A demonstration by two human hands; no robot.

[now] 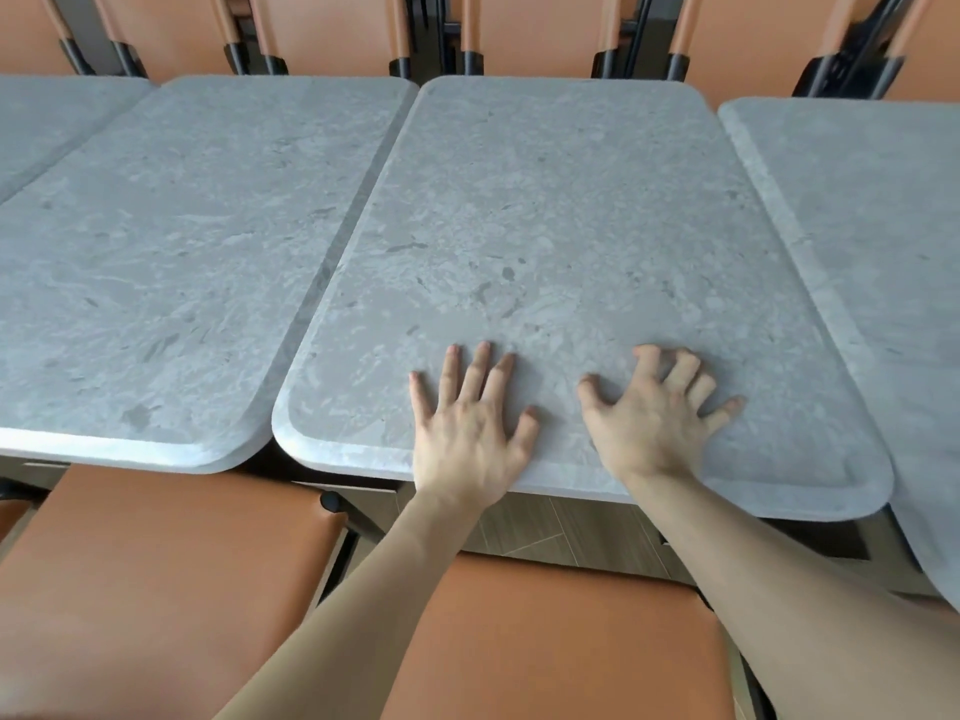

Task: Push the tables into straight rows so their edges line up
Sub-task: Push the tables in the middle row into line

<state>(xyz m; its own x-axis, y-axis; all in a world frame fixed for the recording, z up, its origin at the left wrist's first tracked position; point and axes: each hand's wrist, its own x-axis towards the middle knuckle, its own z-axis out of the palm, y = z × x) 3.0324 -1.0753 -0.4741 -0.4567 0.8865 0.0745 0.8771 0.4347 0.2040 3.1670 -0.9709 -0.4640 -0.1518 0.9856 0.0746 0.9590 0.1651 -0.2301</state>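
Note:
A grey stone-look table (545, 226) with rounded corners stands in front of me, angled slightly against its neighbours. My left hand (470, 428) lies flat on its near edge with fingers spread. My right hand (657, 410) rests beside it on the same top, fingers spread and somewhat bent, holding nothing. The table to the left (171, 262) touches the middle one along a thin seam, and its near edge sits slightly farther from me. The table to the right (883, 226) lies close alongside, and its near end reaches lower in the frame.
Orange upholstered chair seats (156, 574) (561, 641) stand tucked under the near side below my arms. A row of orange chair backs (540, 33) with black frames lines the far side. A further table top (47, 127) shows at the far left. Wood-pattern floor (540, 532) shows between the seats.

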